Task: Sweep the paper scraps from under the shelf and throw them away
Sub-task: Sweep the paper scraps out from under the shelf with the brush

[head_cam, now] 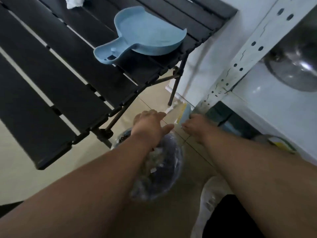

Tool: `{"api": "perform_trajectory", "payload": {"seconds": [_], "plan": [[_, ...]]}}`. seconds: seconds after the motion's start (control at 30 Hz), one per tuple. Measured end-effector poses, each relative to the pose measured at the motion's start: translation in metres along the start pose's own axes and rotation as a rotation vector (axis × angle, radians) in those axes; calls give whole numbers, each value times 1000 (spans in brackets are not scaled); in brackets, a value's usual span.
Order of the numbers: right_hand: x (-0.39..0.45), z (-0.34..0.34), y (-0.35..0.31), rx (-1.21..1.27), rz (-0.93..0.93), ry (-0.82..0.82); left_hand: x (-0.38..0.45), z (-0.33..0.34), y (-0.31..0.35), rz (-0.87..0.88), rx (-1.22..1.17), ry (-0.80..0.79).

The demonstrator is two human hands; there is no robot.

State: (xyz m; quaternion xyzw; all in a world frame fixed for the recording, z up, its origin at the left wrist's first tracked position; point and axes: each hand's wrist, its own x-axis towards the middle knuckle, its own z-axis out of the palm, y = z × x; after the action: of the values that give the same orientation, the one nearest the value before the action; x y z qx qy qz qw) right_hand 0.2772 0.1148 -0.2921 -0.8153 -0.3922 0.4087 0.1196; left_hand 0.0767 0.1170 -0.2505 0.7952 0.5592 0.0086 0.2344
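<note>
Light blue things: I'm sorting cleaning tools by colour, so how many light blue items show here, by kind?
Dustpan lying on the black slatted table: 1
Blurred light blue item, likely a brush, at the right hand: 1
Total: 2

Dim, flat indoor light with soft shadows. Motion blur smears the lower frame. Wide-angle distortion bends the edges.

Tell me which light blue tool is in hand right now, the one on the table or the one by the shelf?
The blue brush by the shelf post: the right hand grips it low over the floor. The blue dustpan lies untouched on the black table.
</note>
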Motion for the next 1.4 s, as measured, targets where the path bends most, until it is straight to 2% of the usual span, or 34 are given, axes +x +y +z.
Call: {"api": "perform_trajectory", "payload": {"seconds": [0.03,0.1,0.2,0.33,0.4,0.67,0.83,0.97,1.23,1.4], "plan": [[9,7,4,-43,0,-39,6,3,0,-11,-8,-7],[30,24,15,24,43,4,15,8,2,-18,-20,-8],[55,44,31,-157,-54,58,31,13,3,-5,23,-75],[57,52,14,-427,-245,-12,48,20,0,20,86,-117],[66,61,11,-426,-298,10,53,25,-2,36,117,-92],[102,71,14,-357,-182,164,55,33,-6,15,97,-63],[119,74,13,-432,-117,129,54,38,-8,31,106,-26],[114,83,24,-542,-139,51,54,41,-9,35,130,-32],[98,94,37,-640,-202,82,46,40,-8,20,174,-25],[87,86,40,-470,-333,177,38,42,-10,22,177,-9]]}}
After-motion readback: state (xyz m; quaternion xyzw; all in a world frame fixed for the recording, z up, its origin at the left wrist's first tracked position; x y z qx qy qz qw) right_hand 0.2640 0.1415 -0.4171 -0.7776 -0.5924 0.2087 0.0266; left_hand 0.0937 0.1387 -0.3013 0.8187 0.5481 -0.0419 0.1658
